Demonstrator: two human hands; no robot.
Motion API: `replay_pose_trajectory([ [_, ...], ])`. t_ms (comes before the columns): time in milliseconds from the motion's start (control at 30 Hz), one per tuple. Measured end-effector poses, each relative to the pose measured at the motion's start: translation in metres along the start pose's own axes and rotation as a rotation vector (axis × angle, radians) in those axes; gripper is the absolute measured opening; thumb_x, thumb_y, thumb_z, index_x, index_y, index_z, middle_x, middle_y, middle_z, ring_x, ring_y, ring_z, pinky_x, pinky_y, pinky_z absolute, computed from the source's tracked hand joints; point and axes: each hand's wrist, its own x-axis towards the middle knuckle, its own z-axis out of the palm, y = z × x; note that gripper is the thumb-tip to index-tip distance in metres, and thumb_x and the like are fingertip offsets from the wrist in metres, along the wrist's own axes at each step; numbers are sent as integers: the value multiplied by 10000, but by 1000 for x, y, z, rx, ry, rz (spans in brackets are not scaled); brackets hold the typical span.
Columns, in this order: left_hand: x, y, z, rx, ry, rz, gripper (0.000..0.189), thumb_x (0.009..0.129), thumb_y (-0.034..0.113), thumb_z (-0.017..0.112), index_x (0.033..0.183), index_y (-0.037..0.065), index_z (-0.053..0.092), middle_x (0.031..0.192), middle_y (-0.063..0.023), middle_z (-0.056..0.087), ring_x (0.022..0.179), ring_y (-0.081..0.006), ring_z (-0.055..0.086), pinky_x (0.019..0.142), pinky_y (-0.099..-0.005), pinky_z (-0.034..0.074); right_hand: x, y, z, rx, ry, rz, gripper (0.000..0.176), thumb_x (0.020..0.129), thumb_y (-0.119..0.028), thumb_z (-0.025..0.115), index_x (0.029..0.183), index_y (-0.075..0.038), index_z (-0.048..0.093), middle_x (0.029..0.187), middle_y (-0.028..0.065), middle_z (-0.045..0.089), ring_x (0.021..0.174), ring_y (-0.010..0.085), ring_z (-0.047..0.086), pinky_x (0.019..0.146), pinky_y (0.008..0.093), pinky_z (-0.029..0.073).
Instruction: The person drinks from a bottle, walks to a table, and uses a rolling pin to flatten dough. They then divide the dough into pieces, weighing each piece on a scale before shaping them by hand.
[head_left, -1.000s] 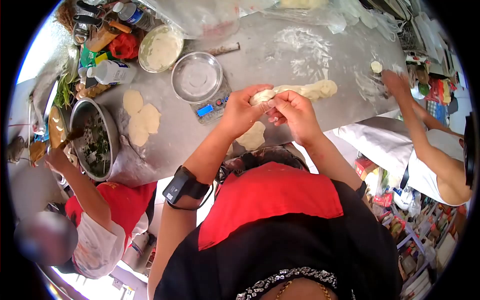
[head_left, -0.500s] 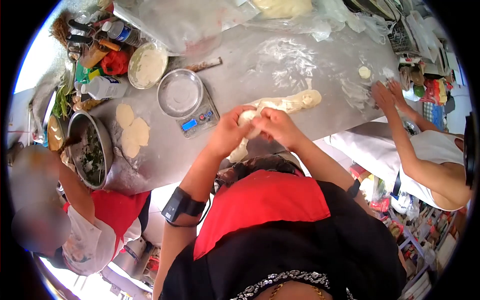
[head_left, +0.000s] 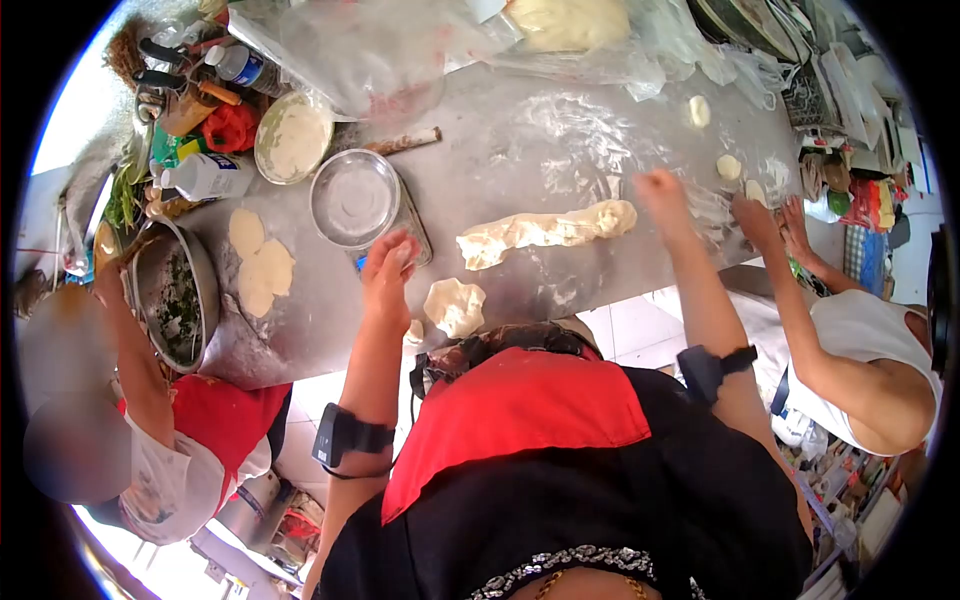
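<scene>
Broadly, the floured counter [head_left: 520,130] carries the dough log [head_left: 545,228] across its middle. Even portions probably come from pinching cleanly off one end. The right hand [head_left: 660,190] hovers blurred at the log's far end, and the left hand [head_left: 388,262] is just beside the steel bowl [head_left: 352,195]. I cannot tell how either hand's fingers stand. A torn lump [head_left: 455,305] lies nearer. A co-worker's hands [head_left: 765,215] crowd the right side.

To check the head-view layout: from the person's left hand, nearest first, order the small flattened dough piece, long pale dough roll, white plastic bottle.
1. Small flattened dough piece, just right of the left hand.
2. Long pale dough roll, farther right.
3. White plastic bottle, far left.
</scene>
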Motion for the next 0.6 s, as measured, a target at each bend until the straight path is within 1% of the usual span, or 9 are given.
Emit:
replay_pose_trajectory([
  [33, -3, -5, -5, -6, -1, -13, 363, 901, 211, 557, 1237, 81, 514, 1147, -60, 601, 1077, -178, 554, 907, -324, 391, -1, 2, 18, -181, -24, -188, 276, 778, -327, 699, 785, -55, 659, 667, 60, 628, 627, 182, 600, 580, 324, 480],
  [133, -14, -16, -18, -33, 22, -32, 333, 905, 208, 561, 1216, 93, 523, 1139, -53, 604, 1052, -171, 563, 879, -320, 399, 6, -5, 59, -364, -185, -227, 223, 724, -262, 691, 781, -47, 663, 753, 124, 666, 714, 289, 646, 664, 375, 499],
  [200, -23, -22, -24, -56, 44, -23, 329, 905, 206, 562, 1213, 96, 524, 1134, -54, 605, 1041, -172, 567, 876, -320, 401, 17, 9, 80, -462, -200, -289, 200, 711, -240, 688, 789, -56, 668, 764, 136, 666, 732, 318, 643, 665, 384, 502],
  [267, -31, -28, -32, -65, 73, -39, 336, 906, 205, 560, 1221, 94, 520, 1136, -59, 606, 1040, -176, 569, 873, -321, 405, 26, 6, 95, -474, -243, -231, 148, 693, -184, 685, 748, -49, 658, 764, 117, 669, 712, 254, 652, 644, 351, 498],
  [367, -39, -35, -45, -106, 123, -32, 332, 911, 185, 545, 1224, 79, 521, 1149, -69, 600, 1041, -177, 568, 868, -319, 414, 27, -8, 108, -195, -461, -11, 106, 715, -118, 656, 781, -37, 637, 703, 75, 627, 622, 173, 597, 575, 301, 461],
  [467, -45, -35, -53, -121, 187, -30, 327, 907, 169, 541, 1217, 67, 526, 1144, -74, 602, 1041, -180, 570, 871, -313, 418, 0, -44, 115, 407, -644, 274, 98, 748, -46, 596, 845, -31, 605, 697, 30, 560, 609, 112, 515, 537, 245, 403],
  [533, -46, -40, -61, -129, 206, -26, 334, 891, 151, 565, 1207, 46, 534, 1145, -78, 600, 1042, -188, 571, 884, -321, 423, -25, -74, 120, 582, -718, 397, 118, 767, -24, 562, 882, -26, 587, 705, 26, 541, 618, 114, 494, 527, 240, 385],
  [567, -41, -52, -69, 8, 197, 32, 363, 859, 151, 596, 1201, 42, 542, 1136, -81, 604, 1038, -197, 575, 896, -322, 424, -38, -83, 124, 673, -746, 466, 129, 776, -13, 545, 900, -24, 578, 709, 24, 531, 622, 115, 484, 522, 238, 376],
  [600, -31, -71, -79, 149, 187, 89, 393, 826, 151, 628, 1194, 37, 551, 1127, -84, 609, 1033, -207, 579, 908, -322, 424, -48, -84, 129, 699, -789, 481, 115, 771, 0, 510, 858, -25, 581, 747, 36, 557, 661, 117, 513, 534, 236, 398],
])
